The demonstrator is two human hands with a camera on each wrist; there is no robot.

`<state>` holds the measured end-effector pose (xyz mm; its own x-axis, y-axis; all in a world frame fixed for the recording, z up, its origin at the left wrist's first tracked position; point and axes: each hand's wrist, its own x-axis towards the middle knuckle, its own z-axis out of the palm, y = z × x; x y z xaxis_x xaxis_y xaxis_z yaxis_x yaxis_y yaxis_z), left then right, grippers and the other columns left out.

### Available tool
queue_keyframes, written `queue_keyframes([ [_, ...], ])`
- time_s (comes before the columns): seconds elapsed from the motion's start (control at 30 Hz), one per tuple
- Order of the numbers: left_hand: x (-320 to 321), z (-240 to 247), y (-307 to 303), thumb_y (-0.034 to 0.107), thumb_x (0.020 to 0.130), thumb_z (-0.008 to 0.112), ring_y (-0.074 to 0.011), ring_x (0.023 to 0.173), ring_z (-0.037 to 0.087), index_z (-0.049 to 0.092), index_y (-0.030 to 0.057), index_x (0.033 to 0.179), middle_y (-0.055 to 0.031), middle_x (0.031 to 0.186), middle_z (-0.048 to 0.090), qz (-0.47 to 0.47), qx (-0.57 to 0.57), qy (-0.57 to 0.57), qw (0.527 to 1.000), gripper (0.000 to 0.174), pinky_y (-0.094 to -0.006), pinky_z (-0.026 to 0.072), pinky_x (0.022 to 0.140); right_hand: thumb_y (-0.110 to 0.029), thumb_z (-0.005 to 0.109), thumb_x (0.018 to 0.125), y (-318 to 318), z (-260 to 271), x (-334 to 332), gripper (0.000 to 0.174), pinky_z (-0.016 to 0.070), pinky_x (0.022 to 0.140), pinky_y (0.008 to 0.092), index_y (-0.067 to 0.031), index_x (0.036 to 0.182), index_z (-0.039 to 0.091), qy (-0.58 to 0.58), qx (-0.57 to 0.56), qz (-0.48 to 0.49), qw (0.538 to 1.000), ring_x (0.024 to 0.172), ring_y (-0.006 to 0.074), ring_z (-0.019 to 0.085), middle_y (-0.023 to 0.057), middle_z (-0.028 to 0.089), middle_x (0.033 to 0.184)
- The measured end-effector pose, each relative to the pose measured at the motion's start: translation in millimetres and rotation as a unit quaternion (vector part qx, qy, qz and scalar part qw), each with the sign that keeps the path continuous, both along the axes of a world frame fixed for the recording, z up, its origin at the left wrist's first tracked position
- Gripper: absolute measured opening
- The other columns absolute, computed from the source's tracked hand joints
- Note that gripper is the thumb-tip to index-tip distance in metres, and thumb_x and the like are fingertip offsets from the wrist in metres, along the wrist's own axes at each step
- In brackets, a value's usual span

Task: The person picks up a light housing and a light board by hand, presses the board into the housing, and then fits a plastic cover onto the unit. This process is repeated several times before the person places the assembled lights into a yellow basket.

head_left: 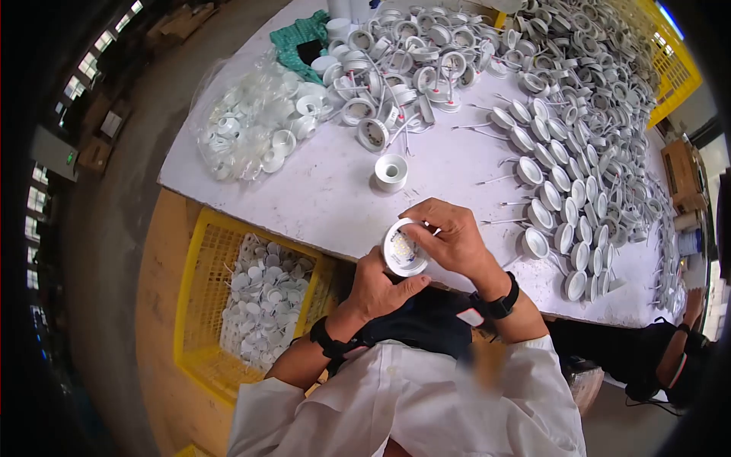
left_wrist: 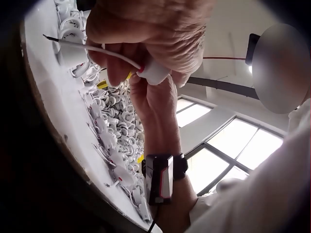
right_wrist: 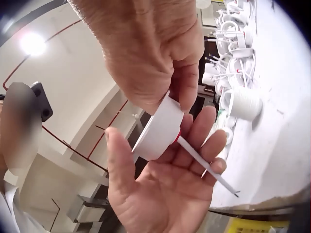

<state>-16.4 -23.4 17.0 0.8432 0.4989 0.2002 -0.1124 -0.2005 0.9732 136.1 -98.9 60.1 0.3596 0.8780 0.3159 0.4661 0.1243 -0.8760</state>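
Note:
Both hands hold one white round LED downlight [head_left: 406,247] near the table's front edge. Its face, with a yellowish LED board, is turned up toward the head camera. My left hand [head_left: 378,288] cradles it from below and the left, fingers bent round its back. My right hand [head_left: 454,238] pinches the rim, with the thumb over the face. In the right wrist view, a white cable [right_wrist: 206,166] with a red collar comes out of the downlight's back and passes the left fingers. A white ring-shaped cup [head_left: 391,172] stands on the table just beyond the hands.
Many downlights [head_left: 560,179] with cables cover the table's right side, and more are heaped at the back. A clear plastic bag [head_left: 247,122] of white cups lies at the left. A yellow crate [head_left: 199,305] of small white parts stands below left. Another person's arm [head_left: 678,346] shows at far right.

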Motion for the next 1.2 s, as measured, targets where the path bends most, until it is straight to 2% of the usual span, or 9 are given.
queue_keyframes([
  [0.13,-6.8,-12.1,-0.1,0.022,0.076,0.072,-0.0185,0.085,0.063,0.059,-0.0042,0.102,-0.0136,0.089,0.065,0.096,-0.03,-0.027,0.995,0.039,-0.0306,0.0493,0.074,-0.004,0.065,0.08,11.8,-16.9,-18.5,0.014,0.0504,0.059,0.027,-0.0013,0.093,0.065,0.046,-0.015,-0.052,0.997,0.068,0.0157,0.062,0.0098,0.065,0.082],
  [0.2,-8.3,-17.0,2.2,0.015,0.081,0.066,-0.0175,0.087,0.063,0.056,-0.005,0.107,-0.0113,0.093,0.064,0.09,-0.051,-0.062,0.993,0.034,-0.0297,0.0494,0.074,-0.006,0.067,0.079,16.7,-23.0,-22.7,0.018,0.0497,0.059,0.0268,-0.0005,0.096,0.064,0.147,0.009,-0.074,0.986,0.069,0.0153,0.062,0.01,0.064,0.084],
  [0.33,-16.1,-20.9,15.1,0.009,0.089,0.055,-0.0156,0.086,0.063,0.049,-0.0051,0.115,-0.0099,0.102,0.061,0.059,-0.196,-0.064,0.977,0.031,-0.0252,0.0498,0.069,-0.009,0.068,0.079,24.7,-16.0,-9.0,0.021,0.0492,0.058,0.0254,0.0006,0.097,0.064,0.12,-0.049,-0.057,0.99,0.069,0.0152,0.061,0.0105,0.064,0.084],
  [0.43,-22.5,-20.7,25.2,0.013,0.089,0.056,-0.0108,0.067,0.06,0.051,-0.0041,0.108,-0.0106,0.094,0.06,0.095,-0.298,0.008,0.95,0.026,-0.0193,0.0365,0.046,-0.017,0.071,0.076,39.5,-26.5,23.5,0.033,0.0506,0.067,0.0305,0.0008,0.103,0.062,-0.001,-0.05,-0.131,0.99,0.082,0.0218,0.062,0.014,0.063,0.095],
  [0.5,-26.5,-29.2,32.1,0.013,0.089,0.056,-0.0115,0.069,0.061,0.051,-0.0038,0.109,-0.0103,0.095,0.06,0.082,-0.313,0.027,0.946,0.026,-0.0191,0.0365,0.045,-0.024,0.074,0.073,52.8,-42.2,40.0,0.048,0.048,0.082,0.0373,-0.0003,0.112,0.059,-0.203,-0.047,-0.142,0.968,0.102,0.0303,0.055,0.0167,0.059,0.109],
  [0.6,-27.2,-35.2,34.6,0.012,0.09,0.056,-0.0131,0.072,0.062,0.051,-0.0033,0.109,-0.0099,0.097,0.059,0.065,-0.341,0.037,0.937,0.026,-0.0188,0.0368,0.045,-0.029,0.076,0.069,66.3,-55.4,45.1,0.059,0.0422,0.092,0.0412,-0.0006,0.117,0.055,-0.223,-0.108,-0.119,0.962,0.114,0.0353,0.045,0.0182,0.053,0.119],
  [0.87,-23.2,-43.3,33.9,0.008,0.09,0.055,-0.0199,0.086,0.064,0.051,-0.0038,0.111,-0.0099,0.103,0.06,0.059,-0.336,0.023,0.94,0.025,-0.0208,0.0435,0.054,-0.022,0.078,0.066,72.0,-64.3,52.4,0.063,0.0398,0.095,0.0394,-0.0016,0.12,0.053,-0.158,-0.086,-0.117,0.977,0.112,0.0345,0.047,0.0173,0.053,0.119],
  [0.97,-17.6,-41.2,32.4,0.008,0.089,0.055,-0.0217,0.09,0.064,0.051,-0.0043,0.111,-0.0107,0.104,0.06,0.07,-0.322,0.025,0.944,0.025,-0.0227,0.0459,0.061,-0.018,0.076,0.066,70.7,-72.9,57.9,0.052,0.0403,0.094,0.0392,-0.0032,0.112,0.057,-0.13,0.026,-0.095,0.987,0.107,0.0323,0.052,0.0162,0.056,0.114],
  [1.2,-10.4,-41.7,27.3,0.014,0.09,0.056,-0.0218,0.09,0.064,0.051,-0.0029,0.113,-0.01,0.105,0.06,0.035,-0.351,0.016,0.935,0.029,-0.0215,0.044,0.059,-0.017,0.071,0.076,64.9,-64.8,61.7,0.047,0.0448,0.089,0.0352,-0.0084,0.12,0.056,-0.087,-0.06,-0.117,0.987,0.108,0.0236,0.054,0.0122,0.055,0.118],
])
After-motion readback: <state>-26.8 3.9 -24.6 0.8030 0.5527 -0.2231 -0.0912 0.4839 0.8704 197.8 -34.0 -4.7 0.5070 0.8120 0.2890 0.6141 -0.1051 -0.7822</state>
